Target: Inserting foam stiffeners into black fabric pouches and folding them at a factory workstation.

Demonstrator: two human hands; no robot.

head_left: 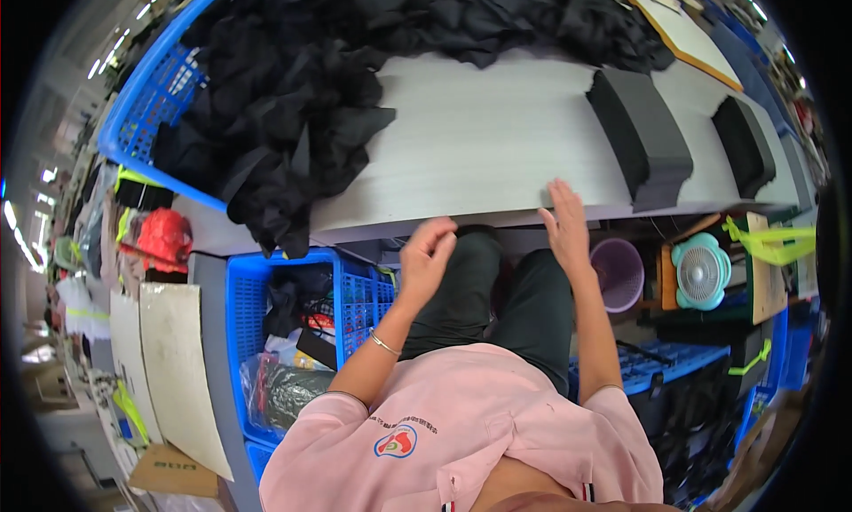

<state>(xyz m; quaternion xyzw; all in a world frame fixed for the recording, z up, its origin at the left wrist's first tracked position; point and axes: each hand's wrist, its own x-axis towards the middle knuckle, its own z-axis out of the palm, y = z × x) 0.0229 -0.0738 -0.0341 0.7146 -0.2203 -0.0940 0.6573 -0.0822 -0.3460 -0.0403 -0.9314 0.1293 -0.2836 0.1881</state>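
Observation:
My left hand (428, 256) hovers over my left thigh, just short of the table's front edge. Its fingers are loosely bent, and nothing shows between them. At the same edge, my right hand (566, 228) is raised with its fingers stretched out and holds nothing. In front of both hands lies the pale grey table top (479, 139). A big heap of black cloth pieces (302, 113) covers its left side and runs along the back. To the right stand a thick, neat stack of black cloth pieces (641, 135) and a smaller stack (744, 146).
A blue crate (133, 135) borders the heap at the left. Another blue crate (240, 326), holding bags, sits beside my left arm. Right of my knees are a purple bin (618, 275) and a small turquoise fan (701, 271). Cardboard sheets (182, 361) lean at the left.

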